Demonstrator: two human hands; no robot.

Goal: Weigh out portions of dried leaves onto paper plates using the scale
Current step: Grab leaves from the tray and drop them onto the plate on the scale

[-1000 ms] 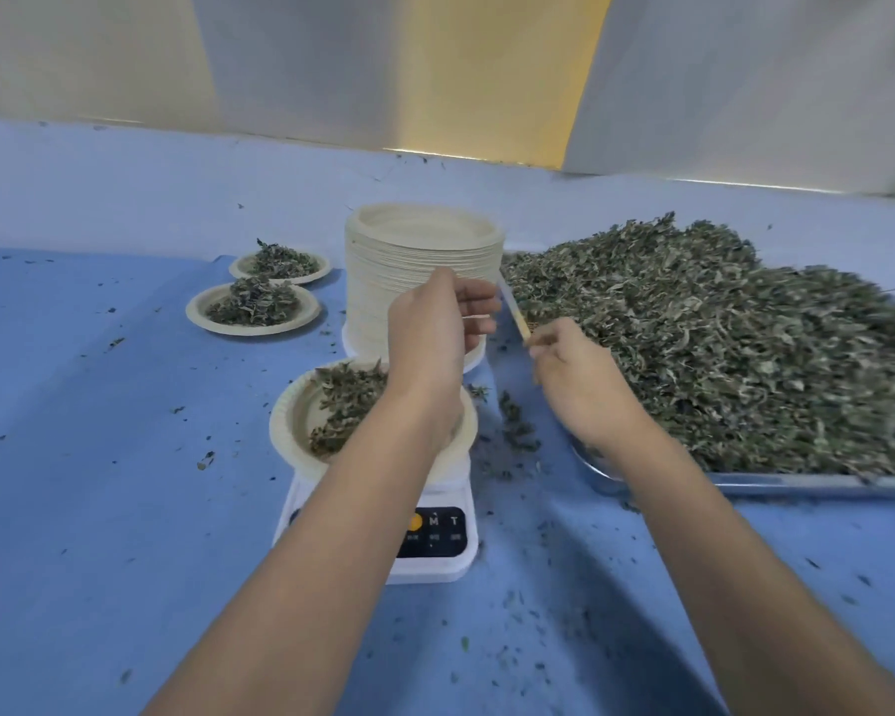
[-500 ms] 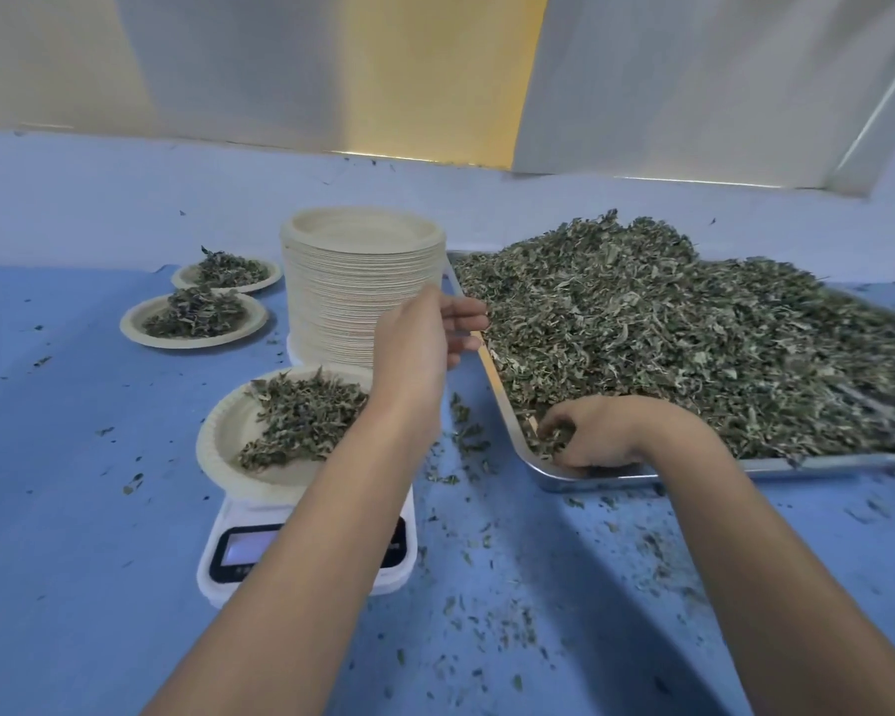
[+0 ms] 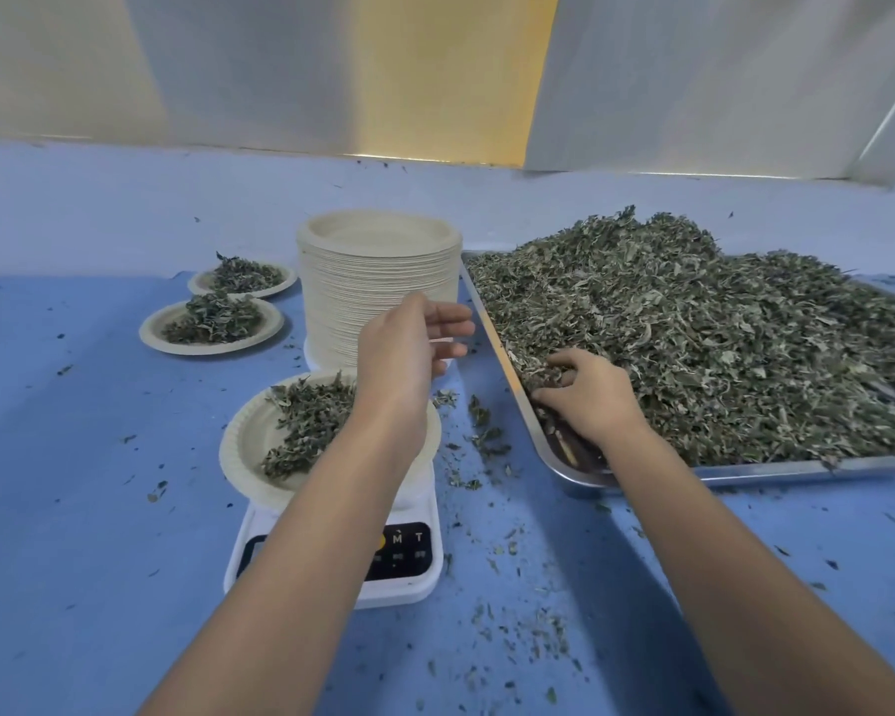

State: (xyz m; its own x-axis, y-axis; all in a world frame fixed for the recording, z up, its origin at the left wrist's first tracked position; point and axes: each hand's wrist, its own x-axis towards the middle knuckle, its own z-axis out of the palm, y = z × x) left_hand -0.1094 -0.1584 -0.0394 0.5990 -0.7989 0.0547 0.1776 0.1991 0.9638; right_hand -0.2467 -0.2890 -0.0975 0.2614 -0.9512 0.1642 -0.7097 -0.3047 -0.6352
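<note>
Gathering the next pinch is the job in hand. Nearest me, the scale carries a paper plate with a part portion lying toward its far side; the left forearm crosses the readout. The left hand hovers over that plate's far rim, fingers loose and slightly apart, holding nothing I can see. Beyond it, the right hand digs into the dried leaves at the near left corner of the metal tray, fingers curled round a small clump. I'd take little at a time, lift it clear of the tray rim, drop it mid-plate, and shift the left arm so the numbers show. Behind stand the stack of empty plates and 2 filled plates. Compared with 1 s ago, the right hand has gone from the air beside the stack down into the leaves; the left hand hovers as before.
</note>
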